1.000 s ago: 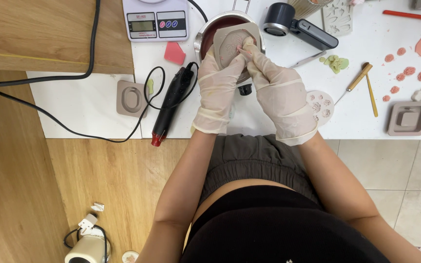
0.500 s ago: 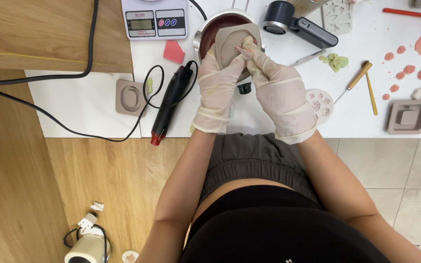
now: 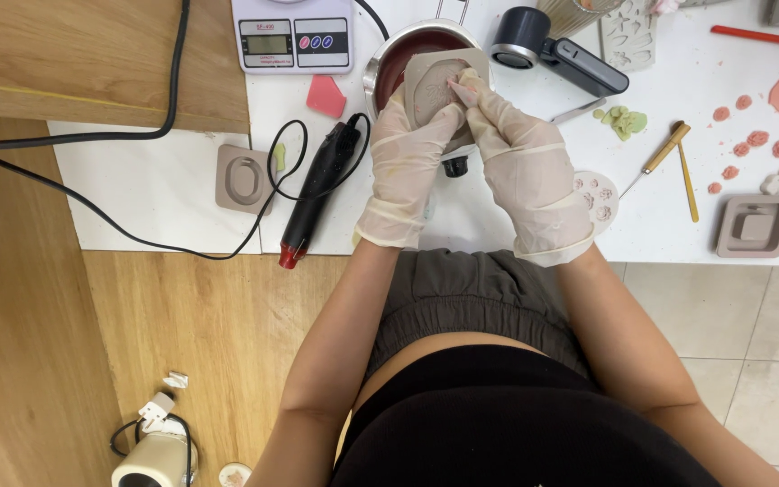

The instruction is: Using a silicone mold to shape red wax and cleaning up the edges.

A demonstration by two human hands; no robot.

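Nearest to me, my forearms rise from my lap toward the white worktop (image 3: pixel 182 194), both hands in pale thin gloves. My left hand (image 3: pixel 405 167) grasps the beige mould (image 3: pixel 435 79) from its left side and underside, fingers curled round the edge. My right hand (image 3: pixel 529 171) pinches the mould's right rim, its fingertips (image 3: pixel 464 88) pressed at the border of the oval cavity, where a trace of pink shows. Against the two earlier views the change is slight: the mould sits in the same spot, held above the metal pot (image 3: pixel 388 63), and only my right fingertips have crept a little along the rim. I judge that the working of the mould's edge is continuing, not finished.

To the left, lying on the worktop, a black heat tool (image 3: pixel 317 185) with a red tip points toward me, its cable looping around it; left of that rests a second beige mould with an oval recess (image 3: pixel 243 179). To the right of my right hand lie a small round mould (image 3: pixel 601 194) and a wooden-handled tool (image 3: pixel 662 153). Farther off stand a digital scale (image 3: pixel 292 36) and a pink scraper (image 3: pixel 326 96).
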